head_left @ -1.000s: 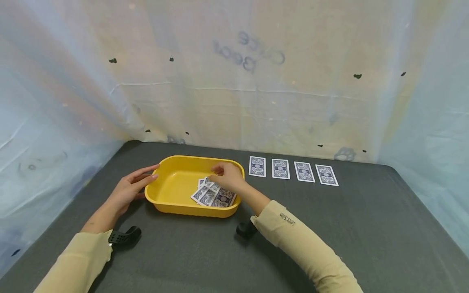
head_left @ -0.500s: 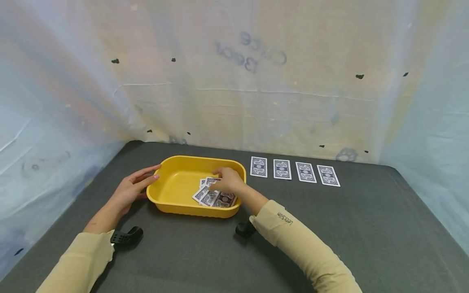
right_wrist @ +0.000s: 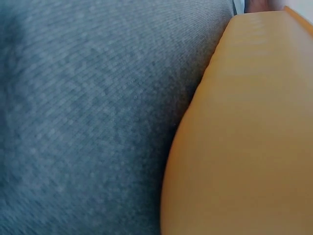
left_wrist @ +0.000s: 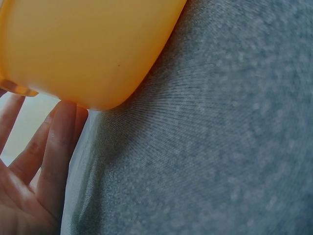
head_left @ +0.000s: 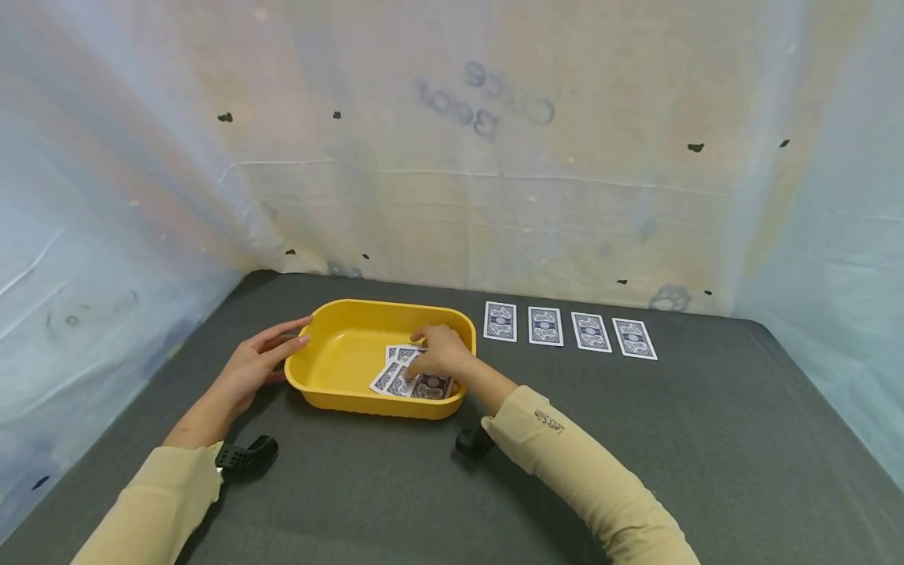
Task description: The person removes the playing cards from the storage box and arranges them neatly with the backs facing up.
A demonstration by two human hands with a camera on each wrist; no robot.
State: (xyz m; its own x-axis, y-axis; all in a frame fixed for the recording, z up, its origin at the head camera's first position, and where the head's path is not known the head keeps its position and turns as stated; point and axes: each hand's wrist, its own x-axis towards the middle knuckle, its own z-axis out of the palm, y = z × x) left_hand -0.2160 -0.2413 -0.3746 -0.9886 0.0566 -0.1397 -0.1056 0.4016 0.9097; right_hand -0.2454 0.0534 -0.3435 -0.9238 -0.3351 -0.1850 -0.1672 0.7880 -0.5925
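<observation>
A yellow plastic tray (head_left: 346, 357) stands on the dark table, with several face-down playing cards (head_left: 399, 380) overlapping in its right half. My left hand (head_left: 249, 362) touches the tray's left end, its fingertips at the rim. In the left wrist view those fingers (left_wrist: 57, 152) reach fairly straight against the tray's outer wall (left_wrist: 98, 54). Inside the tray, my right hand (head_left: 443, 353) is over the cards, thumb and forefinger spread apart with the tips at the cards. The right wrist view has the tray's side wall (right_wrist: 239, 137) but hides the right hand's fingers.
Right of the tray, several face-down cards (head_left: 500, 322) lie in a spaced row near the table's back edge. A translucent plastic sheet (head_left: 452, 212) hangs behind the table (head_left: 367, 486) and at both sides. Black straps (head_left: 247, 453) with cameras sit at the wrists.
The right thumb has come down onto the cards, and the cards under it have shifted slightly. The left hand keeps its place at the tray's end.
</observation>
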